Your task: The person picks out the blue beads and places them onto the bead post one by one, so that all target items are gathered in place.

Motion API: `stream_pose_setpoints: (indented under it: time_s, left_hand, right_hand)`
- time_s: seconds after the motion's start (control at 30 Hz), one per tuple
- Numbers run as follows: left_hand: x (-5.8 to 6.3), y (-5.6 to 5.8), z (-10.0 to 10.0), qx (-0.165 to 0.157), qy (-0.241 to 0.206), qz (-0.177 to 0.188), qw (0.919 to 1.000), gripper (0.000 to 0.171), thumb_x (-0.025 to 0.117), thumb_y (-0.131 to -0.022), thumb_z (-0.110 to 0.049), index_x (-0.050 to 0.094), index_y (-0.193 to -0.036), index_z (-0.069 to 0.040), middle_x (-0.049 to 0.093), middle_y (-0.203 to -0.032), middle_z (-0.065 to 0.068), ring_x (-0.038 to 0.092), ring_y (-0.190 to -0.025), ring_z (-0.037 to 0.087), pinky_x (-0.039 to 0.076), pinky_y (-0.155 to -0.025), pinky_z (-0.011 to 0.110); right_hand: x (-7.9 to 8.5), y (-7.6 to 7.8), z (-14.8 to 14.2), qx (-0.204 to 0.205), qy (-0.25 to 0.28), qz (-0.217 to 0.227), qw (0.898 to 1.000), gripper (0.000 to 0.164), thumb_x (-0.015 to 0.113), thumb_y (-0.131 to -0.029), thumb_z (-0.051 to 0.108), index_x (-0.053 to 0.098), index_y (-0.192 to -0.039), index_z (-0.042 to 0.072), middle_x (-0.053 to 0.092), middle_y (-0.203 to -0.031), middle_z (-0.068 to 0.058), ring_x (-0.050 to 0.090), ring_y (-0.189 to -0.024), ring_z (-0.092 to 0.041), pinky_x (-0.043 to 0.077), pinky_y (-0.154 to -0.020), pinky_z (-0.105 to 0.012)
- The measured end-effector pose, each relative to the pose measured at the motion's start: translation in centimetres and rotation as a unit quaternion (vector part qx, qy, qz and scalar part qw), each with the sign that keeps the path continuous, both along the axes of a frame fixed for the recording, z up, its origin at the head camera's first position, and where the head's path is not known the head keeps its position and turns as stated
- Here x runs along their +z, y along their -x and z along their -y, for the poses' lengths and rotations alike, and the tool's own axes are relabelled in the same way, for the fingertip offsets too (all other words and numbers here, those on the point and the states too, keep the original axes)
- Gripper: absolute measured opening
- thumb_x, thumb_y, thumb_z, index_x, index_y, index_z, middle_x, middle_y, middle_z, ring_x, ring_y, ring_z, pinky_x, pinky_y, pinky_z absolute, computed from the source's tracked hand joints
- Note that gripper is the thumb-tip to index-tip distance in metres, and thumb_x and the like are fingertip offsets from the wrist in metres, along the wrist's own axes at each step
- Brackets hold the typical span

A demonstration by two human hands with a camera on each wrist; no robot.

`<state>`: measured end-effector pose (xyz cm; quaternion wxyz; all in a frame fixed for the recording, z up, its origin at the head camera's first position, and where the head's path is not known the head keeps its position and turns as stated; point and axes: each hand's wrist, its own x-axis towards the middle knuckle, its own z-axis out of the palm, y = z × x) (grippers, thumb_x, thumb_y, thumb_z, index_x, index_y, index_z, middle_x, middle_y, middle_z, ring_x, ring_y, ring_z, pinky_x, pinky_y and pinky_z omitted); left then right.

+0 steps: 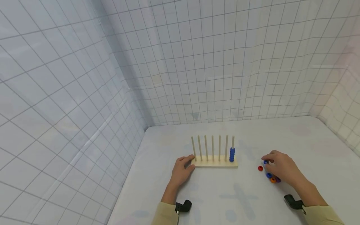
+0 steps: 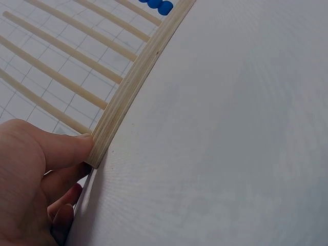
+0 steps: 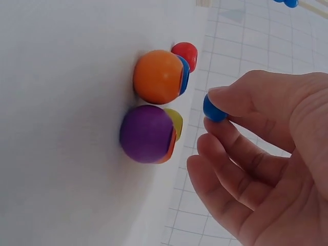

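Observation:
A wooden peg rack (image 1: pixel 215 166) with several upright pegs stands on the table. Blue beads (image 1: pixel 232 155) are stacked on its rightmost peg; the other pegs carry none. My left hand (image 1: pixel 180 170) grips the rack's left end, the thumb in front and fingers behind in the left wrist view. To the right of the rack, my right hand (image 1: pixel 284 168) pinches a blue bead (image 3: pixel 212 108) between thumb and fingertips, raised off the table. Close by lie loose beads: red (image 1: pixel 260 168), blue (image 1: pixel 269 175), orange (image 3: pixel 158 77), purple (image 3: pixel 146 134) and yellow-green (image 3: pixel 175 123), partly overlapping.
The white tabletop (image 1: pixel 211 193) carries faint grey marks. Grid-patterned white curtains (image 1: pixel 208 62) hang behind the table and along both sides. A black wrist camera (image 1: pixel 184 206) sits on the left wrist, another black camera (image 1: pixel 293 202) on the right.

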<state>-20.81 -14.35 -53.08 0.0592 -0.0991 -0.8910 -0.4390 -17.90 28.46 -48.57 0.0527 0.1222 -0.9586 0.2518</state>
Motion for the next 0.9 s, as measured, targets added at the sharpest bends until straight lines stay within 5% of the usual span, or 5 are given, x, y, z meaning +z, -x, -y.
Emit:
stream_pose_setpoints:
  time_s: [0.9]
  left_hand:
    - [0.4, -0.1, 0.0, 0.0, -0.006, 0.007, 1.0, 0.039, 0.072, -0.093, -0.017, 0.068, -0.132, -0.015, 0.059, -0.134, 0.011, 0.048, -0.129, 0.034, 0.038, -0.103, 0.059]
  right_hand:
    - [1.7, 0.1, 1.6, 0.017, -0.036, -0.059, 0.997, 0.024, 0.077, -0.088, 0.01, 0.073, -0.111, 0.008, 0.069, -0.103, -0.005, 0.063, -0.093, -0.029, 0.054, -0.065, -0.043]
